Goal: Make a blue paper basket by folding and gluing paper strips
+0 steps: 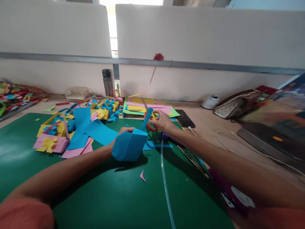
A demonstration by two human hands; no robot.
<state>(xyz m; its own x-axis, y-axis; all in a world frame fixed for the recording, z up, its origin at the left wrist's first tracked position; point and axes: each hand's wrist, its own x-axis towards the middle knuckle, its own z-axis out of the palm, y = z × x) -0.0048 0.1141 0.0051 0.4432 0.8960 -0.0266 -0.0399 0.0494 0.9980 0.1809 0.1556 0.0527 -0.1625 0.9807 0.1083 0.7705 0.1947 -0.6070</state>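
Note:
My left hand [127, 129] is closed on a folded piece of blue paper [130, 144], and most of its fingers are hidden behind the paper. A narrow blue strip [147, 119] sticks up at the paper's right edge. To the right, my right hand [162, 121] is closed around scissors [152, 127] with red and yellow handles; a grey blade seems to point away from me. Below both hands, a blue strip [164, 146] lies on the green mat [124, 197]. Left of my left hand are loose blue sheets [79, 127] and a pink paper basket [51, 143] with a yellow bow.
Behind the hands lies a stack of coloured paper [140, 101]. Several small paper baskets [105, 108] stand back left, near a dark bottle [108, 82]. On the right are a black phone [186, 118], a handbag [235, 105] and a dark case [267, 143]. A clear tube [164, 178] crosses the mat.

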